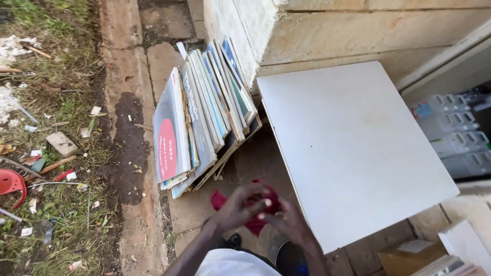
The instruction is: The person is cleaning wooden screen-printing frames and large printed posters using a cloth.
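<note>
Both hands meet low in the view at about six o'clock, with the left hand [236, 208] and the right hand [287, 221] closed together around a dark red cloth [255, 225]; the fingers [254, 191] of the left curl over the top of the bunched fabric while those of the right pinch it from the side, so each hand is gripping the cloth, which hangs in the air above the paved ground and touches nothing else. As a judgement, the loose corner drooping at nine o'clock from the hands could slip free if the grip relaxes, and the cloth would then land on the dusty paving and pick up grit. Just beside the hands, toward two o'clock, lies the white board [353, 148], a flat square surface with nothing on it; its near corner sits close to the right hand, and a careless swing might knock it. At eleven o'clock a stack of flat printed panels [202, 120] leans in a row against the stone wall [327, 30], propped on wooden slats, and a bump could topple them. As for containers, grey plastic crates [455, 135] stand stacked at three o'clock inside a dark opening; their contents cannot be made out, and a brown cardboard box [409, 258] at five o'clock shows only its closed top
</note>
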